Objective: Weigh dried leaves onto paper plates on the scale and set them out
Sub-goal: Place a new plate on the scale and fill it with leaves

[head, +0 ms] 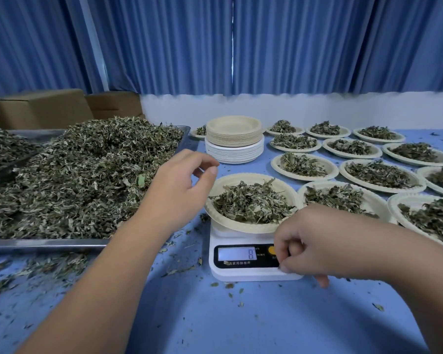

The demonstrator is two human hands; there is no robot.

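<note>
A white digital scale (230, 238) stands on the blue table, its display reading 8. On it rests a paper plate (248, 227) with a heap of dried leaves (251, 203). My left hand (179, 190) hovers beside the plate's left rim, fingers loosely curled, thumb and forefinger close together; I cannot see any leaves in them. My right hand (307, 249) lies over the scale's right front corner, fingers curled down at the buttons. A big pile of dried leaves (82, 175) fills a metal tray (44, 242) on the left.
A stack of unused paper plates (234, 139) stands behind the scale. Several filled plates (379, 175) lie in rows at the right. Cardboard boxes (39, 108) stand behind the tray, blue curtains behind everything. Loose leaf bits (36, 267) litter the table's front left.
</note>
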